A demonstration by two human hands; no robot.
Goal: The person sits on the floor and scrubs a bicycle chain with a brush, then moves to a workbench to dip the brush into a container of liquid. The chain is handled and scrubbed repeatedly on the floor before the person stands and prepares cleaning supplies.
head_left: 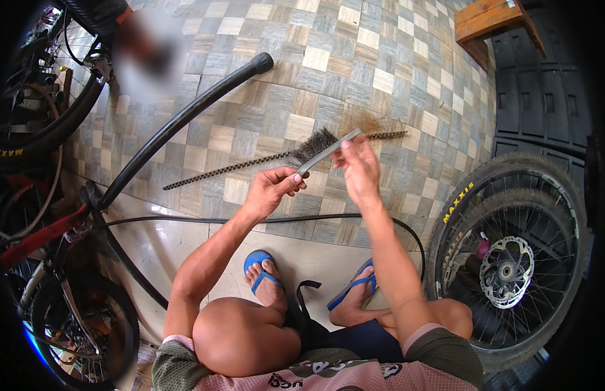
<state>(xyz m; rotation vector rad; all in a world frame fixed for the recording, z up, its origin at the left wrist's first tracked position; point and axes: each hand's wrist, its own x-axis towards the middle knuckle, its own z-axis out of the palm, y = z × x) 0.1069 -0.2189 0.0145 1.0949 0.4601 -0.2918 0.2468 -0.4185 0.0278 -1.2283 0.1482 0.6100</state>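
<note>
A brush [315, 143] with dark bristles along a grey strip-like back slants across the middle, between my two hands. My left hand [274, 189] is closed on its near left end, thumb on top. At the far right end, the fingers of my right hand [358, 166] pinch the grey back. The bristles point away from me, over a bicycle chain [227, 171] stretched straight along the tiled floor. Part of the chain is hidden behind the brush and my right hand. A brownish stain [358, 120] marks the tiles just beyond the brush.
A thick black pipe [185, 117] and a thin black hose [283, 219] cross the floor. Bicycles [61, 241] stand at left. Wheels with tires [459, 208] lean at right by black panels [530, 98]. A wooden bench [488, 23] stands far right; blue sandals [263, 280] are below.
</note>
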